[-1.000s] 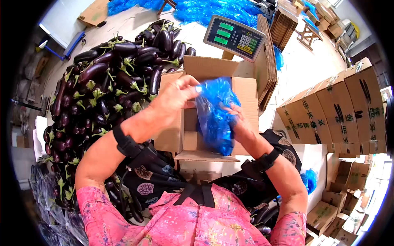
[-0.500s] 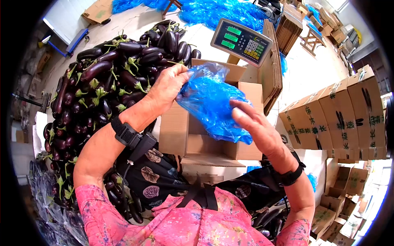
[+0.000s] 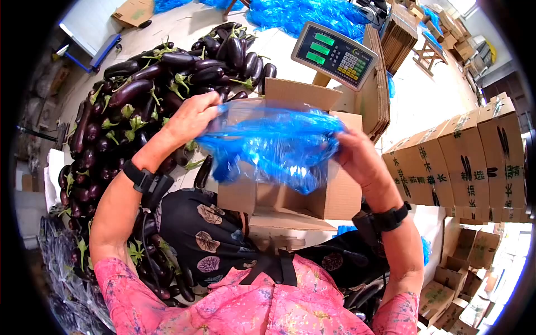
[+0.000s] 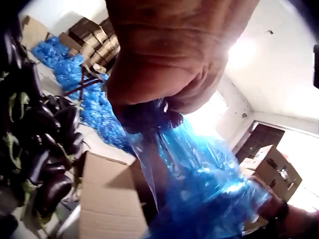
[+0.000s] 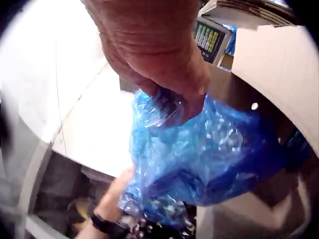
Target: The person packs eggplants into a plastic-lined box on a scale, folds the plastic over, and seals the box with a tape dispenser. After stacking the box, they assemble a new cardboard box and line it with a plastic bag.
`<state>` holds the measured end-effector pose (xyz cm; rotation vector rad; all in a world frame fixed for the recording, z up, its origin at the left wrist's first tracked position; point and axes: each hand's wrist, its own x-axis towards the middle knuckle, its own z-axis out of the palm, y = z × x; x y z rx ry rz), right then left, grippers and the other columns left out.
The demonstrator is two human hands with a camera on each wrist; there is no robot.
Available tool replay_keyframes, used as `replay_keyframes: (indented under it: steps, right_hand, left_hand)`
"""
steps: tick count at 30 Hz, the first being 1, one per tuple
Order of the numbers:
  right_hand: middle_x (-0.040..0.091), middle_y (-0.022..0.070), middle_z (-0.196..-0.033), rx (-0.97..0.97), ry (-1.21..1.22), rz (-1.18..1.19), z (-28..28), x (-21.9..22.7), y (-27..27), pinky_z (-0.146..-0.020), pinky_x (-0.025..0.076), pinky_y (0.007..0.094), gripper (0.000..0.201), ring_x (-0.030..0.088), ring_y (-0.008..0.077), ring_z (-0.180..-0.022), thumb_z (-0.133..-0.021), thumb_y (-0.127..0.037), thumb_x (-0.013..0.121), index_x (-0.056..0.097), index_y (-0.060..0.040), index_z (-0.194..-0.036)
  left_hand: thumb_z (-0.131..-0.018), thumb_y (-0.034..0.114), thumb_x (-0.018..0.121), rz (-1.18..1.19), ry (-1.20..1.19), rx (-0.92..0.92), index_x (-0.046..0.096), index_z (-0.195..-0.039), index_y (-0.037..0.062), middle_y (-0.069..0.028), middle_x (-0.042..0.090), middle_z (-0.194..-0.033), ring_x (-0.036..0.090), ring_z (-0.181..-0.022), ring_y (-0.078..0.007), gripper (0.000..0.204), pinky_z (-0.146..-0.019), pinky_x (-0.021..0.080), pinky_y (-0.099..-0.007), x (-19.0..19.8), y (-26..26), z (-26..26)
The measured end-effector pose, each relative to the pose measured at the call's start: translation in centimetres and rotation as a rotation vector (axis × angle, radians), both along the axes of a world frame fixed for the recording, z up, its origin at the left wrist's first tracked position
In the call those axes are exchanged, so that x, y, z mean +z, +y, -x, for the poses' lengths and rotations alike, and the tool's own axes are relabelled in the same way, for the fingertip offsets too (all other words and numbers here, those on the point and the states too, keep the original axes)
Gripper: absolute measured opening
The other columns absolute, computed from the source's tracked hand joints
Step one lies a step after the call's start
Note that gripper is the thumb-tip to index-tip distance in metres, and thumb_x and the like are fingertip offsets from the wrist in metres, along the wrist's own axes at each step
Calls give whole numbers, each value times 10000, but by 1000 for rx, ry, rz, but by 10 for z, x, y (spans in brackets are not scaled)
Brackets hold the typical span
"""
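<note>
A blue plastic bag is stretched between both hands above an open cardboard box. My left hand pinches the bag's edge on one side, beside the eggplant heap. On the opposite side my right hand grips the other part of the edge. In the left wrist view the bag hangs in loose folds below the curled fingers. The right wrist view has the bag bunched under the fingers, with the box wall behind. Part of the box's inside is hidden by the film.
A large heap of eggplants lies to the left. Behind the box stands a scale display, with flattened cardboard beside it. Printed cartons are lined up at right. Blue film covers floor at the back.
The bunched bag has been spread wide. My left hand has moved left with its edge, and my right hand, loose half a second ago, now grips the other side.
</note>
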<state>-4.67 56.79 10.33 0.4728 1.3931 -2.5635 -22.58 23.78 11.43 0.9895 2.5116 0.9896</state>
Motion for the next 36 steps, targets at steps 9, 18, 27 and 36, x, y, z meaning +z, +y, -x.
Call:
replay_keyframes:
  steps: [9,18,27,36]
  right_hand:
    - [668,19,-1016,-110,14,-38,-14,-9,55,-753,548,243,226,649,99,-860,-1030,-212,537,590,-59,-1188]
    - [610,29,-848,3,111,-1189,-10,4,102,-716,470,262,248,547,102,-794,-967,-240,644,668,-9,-1054]
    - [662,111,-805,458,245,-1261,-115,67,-22,-675,501,313,66,655,207,-738,-863,-12,667,677,7,-926]
    - [686,154,-870,701,83,-855,-273,15,-60,-727,545,398,151,681,345,-814,-842,-62,722,686,-6,-977]
  left_hand:
    - [-943,107,577,-53,4,65,582,-1001,10,-159,629,-771,642,-701,-261,113,-679,498,-363,-29,-11,-12]
    - [-990,212,525,-133,123,160,595,-1010,6,-69,630,-772,603,-703,-142,218,-669,494,-310,-41,2,30]
    - [-963,73,521,15,21,120,632,-1168,-21,-56,650,-939,562,-785,-89,251,-675,425,-241,94,15,-119]
    - [-882,20,674,-213,-578,-448,685,-1041,8,-135,660,-898,660,-822,-306,160,-719,531,-377,-19,-12,-309]
